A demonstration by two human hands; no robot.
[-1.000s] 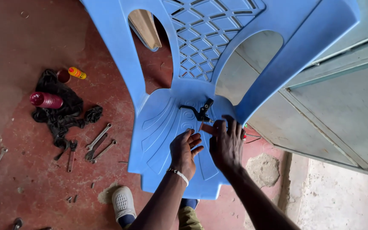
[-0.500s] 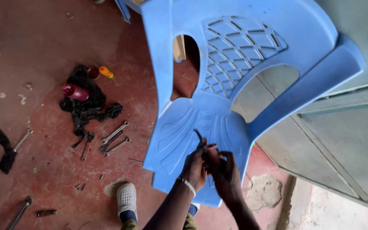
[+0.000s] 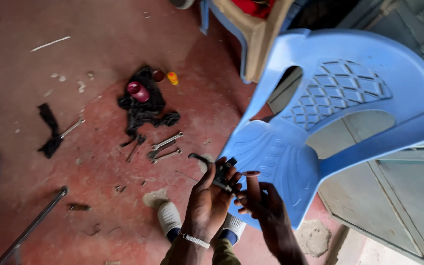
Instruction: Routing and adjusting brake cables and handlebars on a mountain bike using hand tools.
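Left hand [image 3: 207, 203] grip pinches a small black metal part [image 3: 220, 172], right hand [image 3: 266, 208] grip wraps a reddish tube [image 3: 252, 184] beside it, blue chair [image 3: 290, 162] just behind. Both look stiff and light; hold mid-body.

A blue plastic chair [image 3: 290, 162] is seen at three o'clock; spanners [image 3: 165, 147], a black rag [image 3: 143, 110] and a yellow-capped bottle [image 3: 172, 78] are scattered at ten o'clock on the red floor [image 3: 89, 44].

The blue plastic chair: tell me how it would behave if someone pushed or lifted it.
The blue plastic chair is thin moulded plastic with a latticed back, so probably light and easy to lift. It stands tilted, so a push would likely tip or slide it across the red floor. Its arms look fairly stiff.
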